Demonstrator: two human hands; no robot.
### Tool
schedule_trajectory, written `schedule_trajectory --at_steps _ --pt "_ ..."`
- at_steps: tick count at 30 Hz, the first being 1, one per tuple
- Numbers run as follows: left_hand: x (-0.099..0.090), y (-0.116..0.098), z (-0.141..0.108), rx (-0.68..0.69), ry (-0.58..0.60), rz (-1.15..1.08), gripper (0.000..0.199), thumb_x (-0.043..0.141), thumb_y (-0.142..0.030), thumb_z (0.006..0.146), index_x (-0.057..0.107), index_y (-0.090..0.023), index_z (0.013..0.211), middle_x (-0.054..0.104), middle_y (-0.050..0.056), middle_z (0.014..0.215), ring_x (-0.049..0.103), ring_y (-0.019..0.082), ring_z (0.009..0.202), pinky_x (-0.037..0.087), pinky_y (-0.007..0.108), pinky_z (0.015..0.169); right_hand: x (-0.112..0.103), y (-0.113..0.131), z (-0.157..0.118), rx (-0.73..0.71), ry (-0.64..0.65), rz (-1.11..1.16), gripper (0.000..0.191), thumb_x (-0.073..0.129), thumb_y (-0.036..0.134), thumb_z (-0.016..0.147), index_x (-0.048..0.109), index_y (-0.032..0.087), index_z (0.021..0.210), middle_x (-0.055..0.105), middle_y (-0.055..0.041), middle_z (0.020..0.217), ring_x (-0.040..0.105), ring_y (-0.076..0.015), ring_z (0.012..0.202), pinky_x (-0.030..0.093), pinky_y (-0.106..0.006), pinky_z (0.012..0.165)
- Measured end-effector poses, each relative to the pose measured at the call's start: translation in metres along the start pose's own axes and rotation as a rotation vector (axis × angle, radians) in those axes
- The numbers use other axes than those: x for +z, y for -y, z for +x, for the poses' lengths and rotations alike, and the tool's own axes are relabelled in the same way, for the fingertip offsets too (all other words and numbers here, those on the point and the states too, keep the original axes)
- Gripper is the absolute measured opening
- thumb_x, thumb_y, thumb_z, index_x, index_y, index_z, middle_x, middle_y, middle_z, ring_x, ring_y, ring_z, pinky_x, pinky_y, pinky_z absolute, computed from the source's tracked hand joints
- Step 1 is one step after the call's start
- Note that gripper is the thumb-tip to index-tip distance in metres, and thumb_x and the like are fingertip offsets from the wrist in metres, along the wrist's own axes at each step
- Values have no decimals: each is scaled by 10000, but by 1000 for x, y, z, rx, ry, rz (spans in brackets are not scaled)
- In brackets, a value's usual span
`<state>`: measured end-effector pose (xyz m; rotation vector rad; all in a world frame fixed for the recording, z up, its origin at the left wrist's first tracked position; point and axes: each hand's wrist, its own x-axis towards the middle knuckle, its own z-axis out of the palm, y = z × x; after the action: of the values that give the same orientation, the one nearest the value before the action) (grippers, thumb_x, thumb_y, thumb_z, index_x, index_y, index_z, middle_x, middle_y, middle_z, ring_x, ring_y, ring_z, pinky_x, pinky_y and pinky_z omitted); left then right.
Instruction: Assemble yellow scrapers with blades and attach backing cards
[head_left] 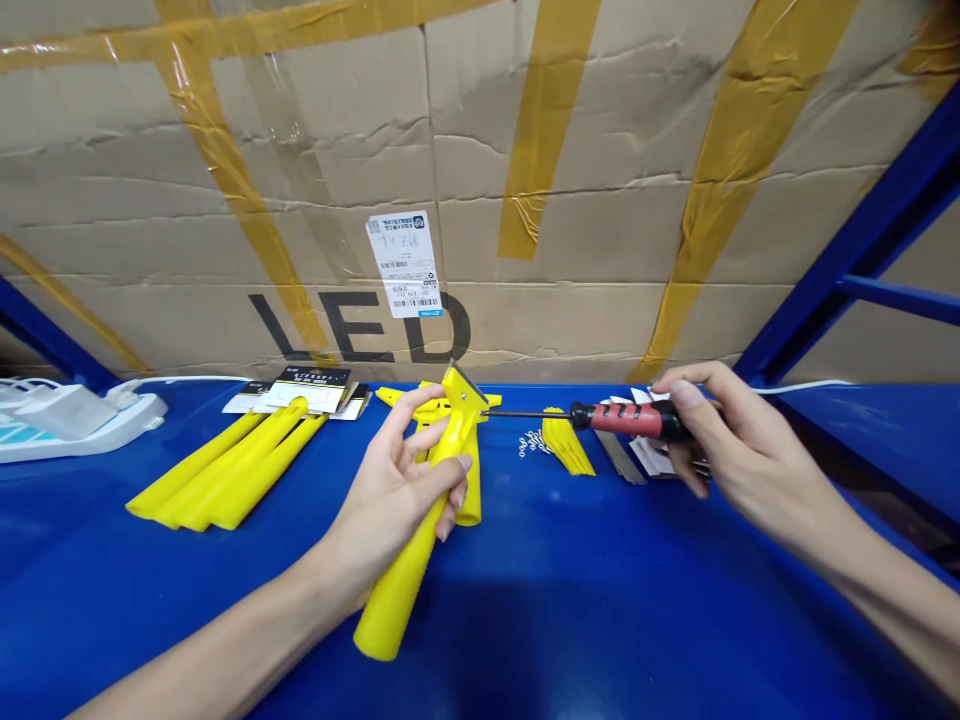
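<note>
My left hand [420,470] is wrapped round the handle of a yellow scraper [397,595], held tilted with its head up. A dark blade edge and a screw show on the scraper's head. In my right hand [724,435] is a red and black screwdriver [626,417], gripped at the handle end and lying level. Its thin shaft reaches left to the side of the scraper's head; whether the tip sits in a screw I cannot tell. Behind my left hand lie more yellow scraper parts [469,495], partly hidden.
Small screws [532,442], yellow plates [566,445] and grey blades [621,458] lie on the blue table [525,620]. Several carded yellow scrapers [232,470] lie left, near a white power strip [112,425]. A taped cardboard box [600,300] stands behind; blue posts [825,260] flank it.
</note>
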<state>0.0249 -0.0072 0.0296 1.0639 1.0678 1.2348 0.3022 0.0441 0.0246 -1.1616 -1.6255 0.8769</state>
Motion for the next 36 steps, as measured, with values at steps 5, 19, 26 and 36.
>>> schedule_trajectory --at_steps 5,19,26,36 --pt "1 0 0 41 -24 7 648 798 -222 789 405 -273 1302 608 -73 667 448 32 375 373 119 358 -4 -3 0 8 160 197 419 674 478 910 483 318 1246 667 3 819 651 -173 651 540 -314 597" --pt "1 6 -7 19 13 -20 490 797 -219 812 444 -258 1149 600 -72 714 424 10 386 349 104 353 -6 -2 1 -36 -34 -58 314 529 581 966 503 269 981 458 69 571 398 -103 401 325 -251 381" --pt "2 6 -6 38 27 6 494 792 -236 824 417 -269 1143 589 -86 649 426 29 404 350 103 364 -12 -5 2 -4 150 126 405 686 507 894 501 300 1189 614 26 747 616 -161 596 515 -297 540" --pt "5 13 -8 64 13 29 480 776 -244 833 418 -266 1153 583 -82 678 401 17 393 335 103 361 -12 0 -2 -63 141 121 388 680 490 900 502 323 1201 638 10 823 640 -178 615 530 -324 549"
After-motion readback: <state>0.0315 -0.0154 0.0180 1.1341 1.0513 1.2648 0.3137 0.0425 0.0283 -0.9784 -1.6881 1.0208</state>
